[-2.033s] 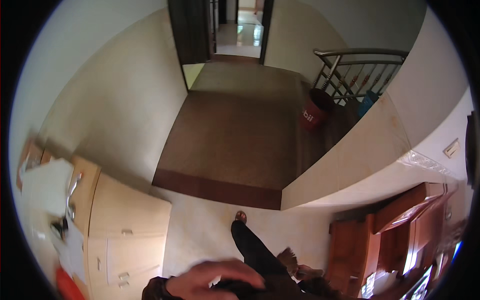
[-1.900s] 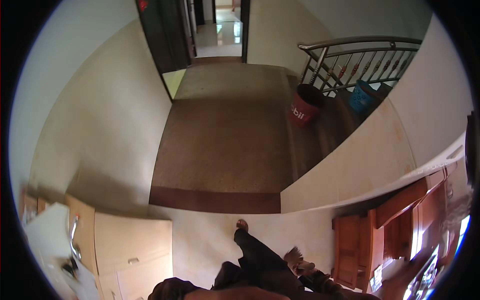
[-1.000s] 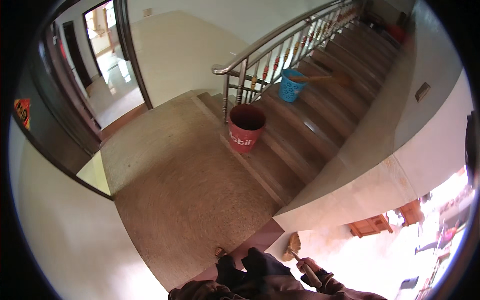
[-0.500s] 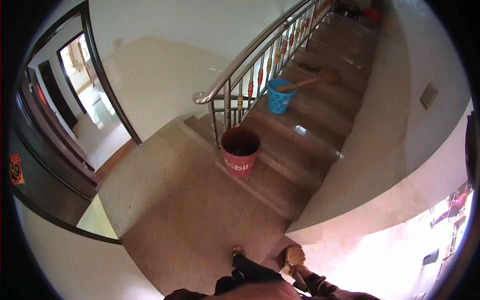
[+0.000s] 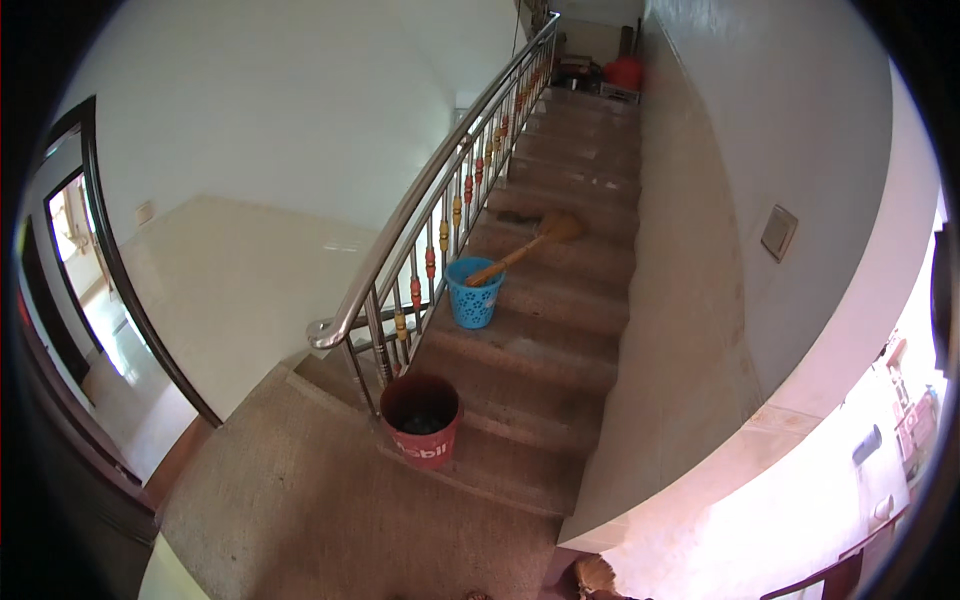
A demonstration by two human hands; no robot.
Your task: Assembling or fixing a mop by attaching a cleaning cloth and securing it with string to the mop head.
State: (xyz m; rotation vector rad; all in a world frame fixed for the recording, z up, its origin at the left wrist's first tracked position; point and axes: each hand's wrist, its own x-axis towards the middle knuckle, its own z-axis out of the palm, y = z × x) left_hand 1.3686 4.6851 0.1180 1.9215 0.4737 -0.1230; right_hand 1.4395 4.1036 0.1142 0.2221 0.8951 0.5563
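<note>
At the lower edge, a short straw broom [image 5: 596, 573] shows its tan bristles beside the wall's corner. Only a sliver of my right hand [image 5: 607, 596] is visible there, closed at the broom's handle, most of which is cut off. My left hand is out of view. Ahead, a dark red bucket [image 5: 428, 445] stands at the foot of the stairs by the railing post, with something dark inside. A few steps higher sits a blue basket [image 5: 474, 306]. Another broom [image 5: 521, 251] leans with its handle end over the basket and its bristles on a higher step.
Brown stairs [image 5: 570, 360] climb away between a metal railing [image 5: 390, 235] and the right wall, which has a switch [image 5: 779, 233]. A red object [image 5: 623, 72] and dark items are at the top. A doorway [image 5: 120, 310] lies left; a bright opening is at right.
The view has tilted up and turned right, so the stairs, bucket and basket appear lower and further left. My right hand and its broom have mostly slipped below the lower edge.
</note>
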